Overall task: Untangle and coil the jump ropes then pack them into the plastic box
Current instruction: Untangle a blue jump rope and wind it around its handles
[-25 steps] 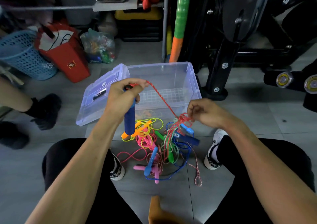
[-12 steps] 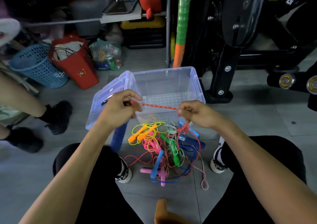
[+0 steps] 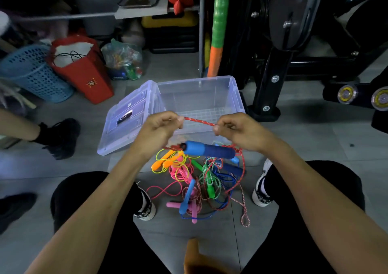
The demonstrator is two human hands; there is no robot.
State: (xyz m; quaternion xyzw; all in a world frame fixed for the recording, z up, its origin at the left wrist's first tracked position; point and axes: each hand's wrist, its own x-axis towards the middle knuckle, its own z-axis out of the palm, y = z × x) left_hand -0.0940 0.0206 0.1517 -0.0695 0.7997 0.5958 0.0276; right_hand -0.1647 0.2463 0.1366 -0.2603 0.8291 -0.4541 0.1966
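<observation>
A red-and-white braided rope (image 3: 199, 121) is stretched taut between my two hands, just above the near edge of the clear plastic box (image 3: 237, 97). My left hand (image 3: 159, 131) pinches one end of that span and my right hand (image 3: 237, 131) pinches the other. The rope's blue foam handle (image 3: 210, 150) hangs level below my hands. On the floor between my feet lies a tangle of jump ropes (image 3: 199, 181) in yellow, pink, green, blue and red, with orange, pink, green and blue handles.
The box's lid (image 3: 126, 122) leans open at its left side. Behind stand a red bag (image 3: 84, 70), a blue basket (image 3: 31, 72) and black exercise equipment (image 3: 273, 63). Another person's legs and black shoes (image 3: 58, 135) are at the left.
My left hand let the blue handle drop from its grip and now pinches the rope; the handle swung level under my hands. Both hands rose and came closer together.
</observation>
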